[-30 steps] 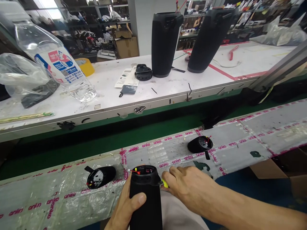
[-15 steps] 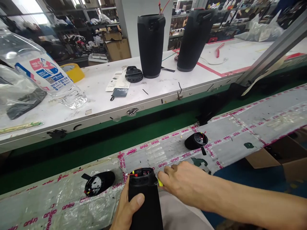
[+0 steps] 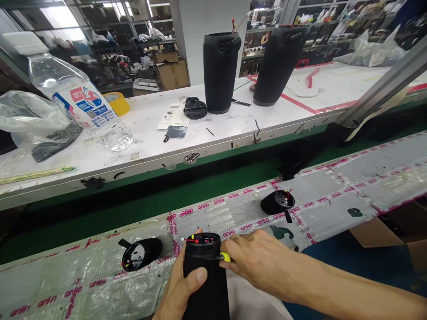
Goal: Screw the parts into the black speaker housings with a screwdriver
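My left hand (image 3: 187, 284) is wrapped round a black fabric-covered speaker housing (image 3: 207, 289), held upright with its thumb across the front. Red and yellow wire ends and a white plug stick up at the housing's open top. My right hand (image 3: 247, 253) is closed on a small yellow-handled tool (image 3: 225, 257), whose tip meets the right side of the housing just below the rim. Most of the tool is hidden in the fingers. Two more black housings lie on the taped surface, one at left (image 3: 143, 254) and one at right (image 3: 277, 202), wires showing in their open ends.
Across the green gap runs a white bench (image 3: 147, 133). On it stand two tall black speakers (image 3: 220, 75) (image 3: 278, 66), a black round cap (image 3: 195, 109), paper tags (image 3: 176, 130), a tilted water bottle (image 3: 86, 98), yellow tape (image 3: 117, 103) and a plastic bag (image 3: 33, 111). A cardboard box (image 3: 376, 231) sits lower right.
The whole view has shifted slightly, so the bench items appear further right and lower. More of the yellow tool shows at the housing's rim; both hands keep their grips.
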Demonstrator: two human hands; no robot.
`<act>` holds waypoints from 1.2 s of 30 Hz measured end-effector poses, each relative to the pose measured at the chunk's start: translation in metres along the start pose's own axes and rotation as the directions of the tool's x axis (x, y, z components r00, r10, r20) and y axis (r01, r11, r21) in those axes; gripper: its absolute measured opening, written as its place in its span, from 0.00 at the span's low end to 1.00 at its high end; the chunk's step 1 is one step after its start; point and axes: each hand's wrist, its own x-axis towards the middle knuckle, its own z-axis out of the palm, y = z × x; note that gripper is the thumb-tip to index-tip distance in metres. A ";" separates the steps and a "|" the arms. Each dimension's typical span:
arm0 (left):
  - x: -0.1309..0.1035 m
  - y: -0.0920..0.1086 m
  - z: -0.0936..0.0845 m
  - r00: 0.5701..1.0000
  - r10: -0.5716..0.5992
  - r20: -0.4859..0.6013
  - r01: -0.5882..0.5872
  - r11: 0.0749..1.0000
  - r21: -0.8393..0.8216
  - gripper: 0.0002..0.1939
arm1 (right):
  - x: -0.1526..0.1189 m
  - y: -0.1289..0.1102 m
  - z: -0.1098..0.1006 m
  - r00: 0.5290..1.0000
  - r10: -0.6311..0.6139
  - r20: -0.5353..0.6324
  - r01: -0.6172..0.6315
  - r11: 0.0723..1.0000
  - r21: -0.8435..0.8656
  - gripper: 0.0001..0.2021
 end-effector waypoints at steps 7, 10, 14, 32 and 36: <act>0.001 0.004 0.002 1.000 0.023 0.006 -0.024 0.999 0.043 0.43 | 0.001 0.004 0.009 1.000 -0.020 -0.015 0.019 1.000 -0.020 0.09; 0.002 0.008 0.006 0.999 0.037 0.026 -0.039 0.997 0.064 0.40 | 0.001 0.004 0.015 1.000 -0.017 -0.018 0.017 1.000 0.002 0.09; 0.002 0.012 0.009 0.998 0.053 0.015 -0.055 0.993 0.108 0.42 | 0.000 0.001 0.018 0.999 0.005 -0.033 -0.005 1.000 -0.011 0.08; -0.004 0.019 0.019 0.988 0.123 -0.095 -0.088 0.947 0.308 0.42 | -0.004 0.010 0.032 0.971 0.003 -0.241 0.049 0.977 0.209 0.11; 0.000 0.017 0.018 0.990 0.026 -0.137 0.000 0.981 0.192 0.44 | -0.012 0.017 0.023 0.850 0.272 -0.451 0.028 0.832 0.554 0.13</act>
